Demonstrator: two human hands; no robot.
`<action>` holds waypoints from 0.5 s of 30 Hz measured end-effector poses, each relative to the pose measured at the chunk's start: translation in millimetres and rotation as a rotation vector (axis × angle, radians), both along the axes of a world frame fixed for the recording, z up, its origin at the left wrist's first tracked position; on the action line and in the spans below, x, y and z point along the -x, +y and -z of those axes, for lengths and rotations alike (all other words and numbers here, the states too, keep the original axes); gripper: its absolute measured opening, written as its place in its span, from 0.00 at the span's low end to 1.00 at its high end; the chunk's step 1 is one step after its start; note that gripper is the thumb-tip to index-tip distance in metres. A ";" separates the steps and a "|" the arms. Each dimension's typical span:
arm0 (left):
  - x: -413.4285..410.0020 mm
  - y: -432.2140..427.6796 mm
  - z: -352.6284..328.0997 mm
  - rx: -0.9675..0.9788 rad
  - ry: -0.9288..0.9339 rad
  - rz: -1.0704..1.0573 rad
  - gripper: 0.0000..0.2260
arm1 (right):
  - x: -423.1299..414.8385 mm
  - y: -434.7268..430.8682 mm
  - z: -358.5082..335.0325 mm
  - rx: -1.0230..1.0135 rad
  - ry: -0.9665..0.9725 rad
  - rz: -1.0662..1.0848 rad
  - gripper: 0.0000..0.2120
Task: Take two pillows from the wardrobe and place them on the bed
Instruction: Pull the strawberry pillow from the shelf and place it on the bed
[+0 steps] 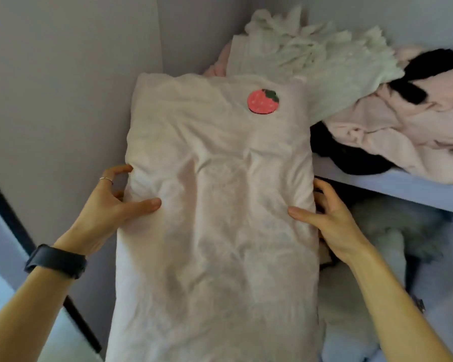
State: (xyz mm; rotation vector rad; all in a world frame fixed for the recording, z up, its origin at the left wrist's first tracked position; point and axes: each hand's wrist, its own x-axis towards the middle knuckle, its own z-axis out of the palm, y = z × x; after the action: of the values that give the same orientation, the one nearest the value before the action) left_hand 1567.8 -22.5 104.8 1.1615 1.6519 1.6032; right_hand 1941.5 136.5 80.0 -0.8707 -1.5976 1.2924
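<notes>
A long pale pink pillow (pixel 217 205) with a red strawberry patch near its far end fills the middle of the view, its far end on the wardrobe shelf (pixel 392 188) and its near end hanging toward me. My left hand (pixel 110 205) grips its left edge, thumb on top and fingers curled round the side. On the opposite edge my right hand (pixel 330 218) holds it the same way, thumb on the top face. No bed is in view.
A heap of clothes lies on the shelf to the right: a cream fringed knit (pixel 311 45), pink garments (pixel 392 126) and black fabric (pixel 434 71). Below the shelf sits something white and fluffy (pixel 387 231). The wardrobe's grey side wall (pixel 63 87) stands close on the left.
</notes>
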 end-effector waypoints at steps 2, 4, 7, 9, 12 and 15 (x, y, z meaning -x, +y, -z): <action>1.2 -23.6 32.8 0.056 0.011 -0.021 0.35 | 2.7 -17.7 43.7 0.084 -0.012 0.003 0.40; -0.6 -44.6 66.5 0.117 0.004 -0.032 0.36 | 2.5 -33.3 83.7 0.162 -0.026 0.012 0.42; -8.6 -73.8 115.8 0.224 -0.015 -0.053 0.38 | -0.4 -54.1 133.3 0.262 -0.100 0.021 0.42; -16.2 -91.3 147.4 0.297 -0.042 -0.084 0.38 | -2.8 -64.9 162.4 0.326 -0.166 0.011 0.40; -29.0 -111.9 188.9 0.392 -0.086 -0.108 0.37 | -6.4 -76.4 198.5 0.439 -0.275 -0.017 0.33; -42.8 -129.5 224.8 0.493 -0.147 -0.118 0.37 | -10.8 -80.6 227.3 0.533 -0.389 -0.049 0.30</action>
State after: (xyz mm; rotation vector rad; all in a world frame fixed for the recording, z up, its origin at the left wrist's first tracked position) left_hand 1610.6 -151.9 -120.0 0.6908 1.8986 1.2096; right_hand 1952.3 55.9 -147.3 -1.4914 -1.5875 1.6987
